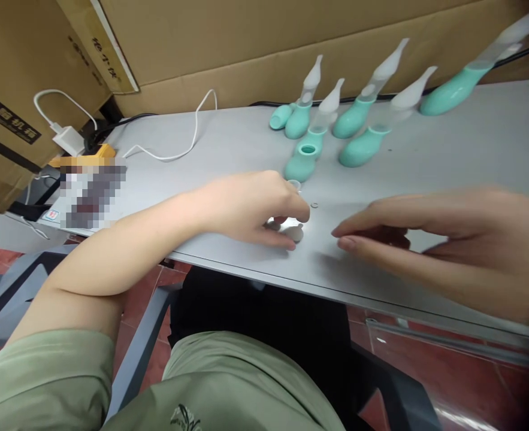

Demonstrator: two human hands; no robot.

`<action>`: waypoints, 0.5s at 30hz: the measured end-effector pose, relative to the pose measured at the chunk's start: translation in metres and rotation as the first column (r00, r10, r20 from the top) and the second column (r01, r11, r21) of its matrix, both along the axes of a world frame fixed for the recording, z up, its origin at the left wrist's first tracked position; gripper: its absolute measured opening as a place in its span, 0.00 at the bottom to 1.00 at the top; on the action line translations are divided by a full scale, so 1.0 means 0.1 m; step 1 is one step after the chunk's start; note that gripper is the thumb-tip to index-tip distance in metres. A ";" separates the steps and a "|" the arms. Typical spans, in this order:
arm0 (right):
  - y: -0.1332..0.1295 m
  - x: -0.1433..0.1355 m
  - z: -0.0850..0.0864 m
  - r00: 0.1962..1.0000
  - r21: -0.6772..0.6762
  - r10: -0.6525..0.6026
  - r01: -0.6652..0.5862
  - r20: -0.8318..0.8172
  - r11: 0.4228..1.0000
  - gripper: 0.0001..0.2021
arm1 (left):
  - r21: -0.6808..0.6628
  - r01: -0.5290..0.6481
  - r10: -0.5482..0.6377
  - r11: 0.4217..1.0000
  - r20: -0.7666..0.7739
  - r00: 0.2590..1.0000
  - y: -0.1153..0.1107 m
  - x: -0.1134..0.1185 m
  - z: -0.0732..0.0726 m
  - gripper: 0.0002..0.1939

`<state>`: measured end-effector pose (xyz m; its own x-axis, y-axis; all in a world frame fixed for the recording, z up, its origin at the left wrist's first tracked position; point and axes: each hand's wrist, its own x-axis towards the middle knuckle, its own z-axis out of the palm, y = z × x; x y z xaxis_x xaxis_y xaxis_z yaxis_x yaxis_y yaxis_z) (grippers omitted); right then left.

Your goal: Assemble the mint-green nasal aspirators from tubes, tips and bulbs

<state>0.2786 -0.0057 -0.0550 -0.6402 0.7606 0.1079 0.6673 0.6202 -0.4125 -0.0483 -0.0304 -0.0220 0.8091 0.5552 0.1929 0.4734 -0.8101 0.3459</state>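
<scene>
On the near part of the grey table lies my left hand (264,209), fingers curled with the thumb opposite. A small translucent whitish piece (295,232) sits between its thumb and fingers. Just beyond the knuckles stands a clear, cup-like part (295,185), partly hidden by the hand. My right hand (444,245), blurred, hovers to the right with thumb and forefinger tips brought together; whether they pinch anything is too unclear to see. A tiny ring (314,205) lies between the hands. Past them, an open-necked teal bulb (301,166) stands with its round opening showing.
Several teal bulb nasal aspirators (365,140) with clear tubes and white tips stand or lean toward the back. Another teal bulb (281,117) lies beside them. A white cable (192,140) and charger (70,140) are left. Cardboard (246,54) borders the back.
</scene>
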 end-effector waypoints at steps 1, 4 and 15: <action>0.06 -0.10 0.05 0.997 -0.079 0.069 -0.067 0.027 0.995 0.33 | 0.007 0.006 -0.006 1.000 0.013 1.000 0.00 0.01 -0.02 0.03; 0.22 -0.33 0.20 0.947 -0.212 0.176 -0.121 0.267 0.970 0.14 | 0.006 0.018 -0.018 1.000 0.060 0.998 0.00 0.04 -0.07 0.10; 0.36 -0.64 0.54 0.930 -0.215 -0.049 -0.032 -0.363 0.976 0.45 | -0.562 -0.221 0.506 0.797 0.421 0.753 -0.05 0.05 0.07 0.13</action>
